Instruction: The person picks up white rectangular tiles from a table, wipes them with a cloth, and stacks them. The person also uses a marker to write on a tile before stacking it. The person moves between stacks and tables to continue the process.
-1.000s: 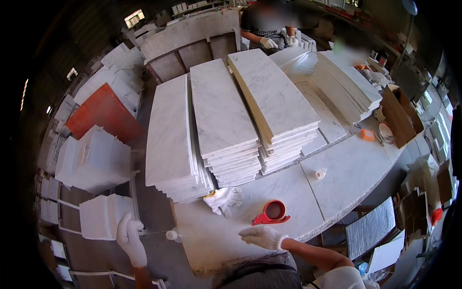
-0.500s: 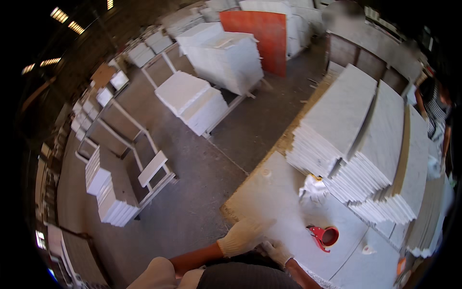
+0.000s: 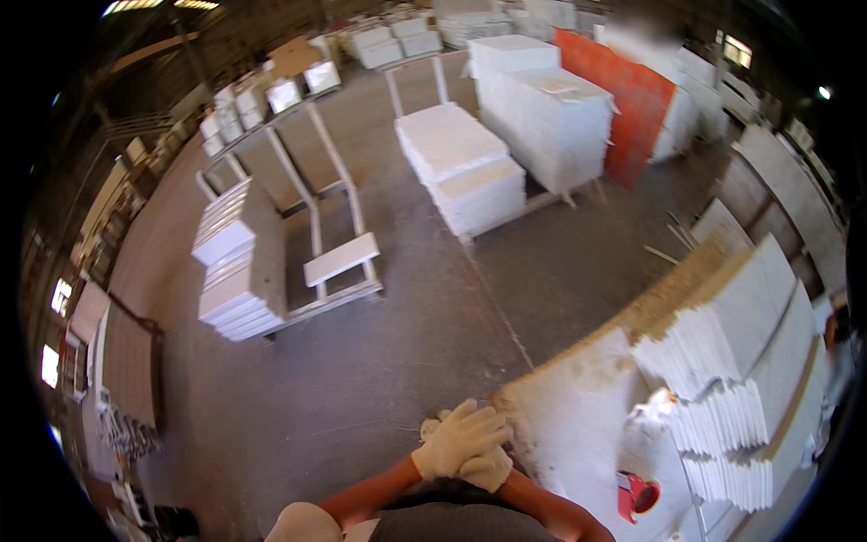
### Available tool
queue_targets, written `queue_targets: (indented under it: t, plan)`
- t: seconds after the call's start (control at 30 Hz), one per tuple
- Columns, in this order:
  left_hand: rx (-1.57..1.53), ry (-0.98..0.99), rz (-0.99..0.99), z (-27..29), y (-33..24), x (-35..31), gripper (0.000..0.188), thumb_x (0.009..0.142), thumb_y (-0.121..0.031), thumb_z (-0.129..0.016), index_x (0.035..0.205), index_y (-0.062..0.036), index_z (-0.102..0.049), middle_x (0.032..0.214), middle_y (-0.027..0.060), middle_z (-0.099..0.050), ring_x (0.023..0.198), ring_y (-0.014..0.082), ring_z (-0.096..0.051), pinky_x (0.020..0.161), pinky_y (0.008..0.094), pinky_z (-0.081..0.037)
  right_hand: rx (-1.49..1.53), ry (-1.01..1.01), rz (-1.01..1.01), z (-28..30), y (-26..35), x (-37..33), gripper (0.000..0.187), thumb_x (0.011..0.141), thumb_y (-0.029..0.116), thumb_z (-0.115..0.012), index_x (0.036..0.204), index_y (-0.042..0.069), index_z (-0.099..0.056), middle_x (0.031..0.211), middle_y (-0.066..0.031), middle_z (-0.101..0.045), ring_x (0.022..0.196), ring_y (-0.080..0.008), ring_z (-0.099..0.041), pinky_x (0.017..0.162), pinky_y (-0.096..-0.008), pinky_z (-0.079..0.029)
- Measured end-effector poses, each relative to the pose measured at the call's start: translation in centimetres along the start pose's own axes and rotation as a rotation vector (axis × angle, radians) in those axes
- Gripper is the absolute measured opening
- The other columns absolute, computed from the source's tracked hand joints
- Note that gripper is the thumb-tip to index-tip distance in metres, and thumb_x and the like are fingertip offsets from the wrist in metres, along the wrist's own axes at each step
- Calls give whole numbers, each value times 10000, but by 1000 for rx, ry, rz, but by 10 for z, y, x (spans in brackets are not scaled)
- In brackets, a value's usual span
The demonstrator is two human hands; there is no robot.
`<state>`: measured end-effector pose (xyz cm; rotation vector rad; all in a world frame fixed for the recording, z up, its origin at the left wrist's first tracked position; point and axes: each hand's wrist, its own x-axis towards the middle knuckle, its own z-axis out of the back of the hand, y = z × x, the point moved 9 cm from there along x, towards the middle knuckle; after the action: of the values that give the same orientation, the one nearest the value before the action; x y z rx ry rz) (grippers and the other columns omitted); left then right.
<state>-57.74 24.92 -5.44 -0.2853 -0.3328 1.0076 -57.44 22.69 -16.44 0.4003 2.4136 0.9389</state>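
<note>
Lower centre of the frame: the left hand lies across the right hand, the two together; whether either set of fingers grips cannot be told. Both wear cream knit gloves. Nearest them, at lower right, is the worktable, its top pale and mottled, its edge rough and tan. It bears a red tape dispenser, a crumpled white glove and stacked white stone slabs, smooth-topped with unevenly stepped ends.

- head-worn fisheye, left one of the pair, tilted down and forward
- pretty close above the gloved hands
- wide enough to catch floor way off
</note>
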Motion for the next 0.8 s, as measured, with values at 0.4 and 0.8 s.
queue_targets:
  t: [0.4,0.8]
  plan:
    - [-2065,-585,961,-16,263,-190,613,1021,-472,-330,1423,-13,-388,1441,199,-424,1317,340,-421,1118,468,-306,-1022,-8,684,-176,58,153,495,912,204,-559,1387,82,-498,1386,-143,-516,1284,-358,-461,1089,-462,-338]
    - [-2293,-353,777,-25,287,-107,622,1016,-452,-381,1413,26,-369,1427,209,-431,1315,350,-411,1121,485,-299,-1325,-164,933,-117,118,238,325,884,229,-560,1159,75,-638,1200,-122,-631,1173,-315,-536,1023,-447,-383]
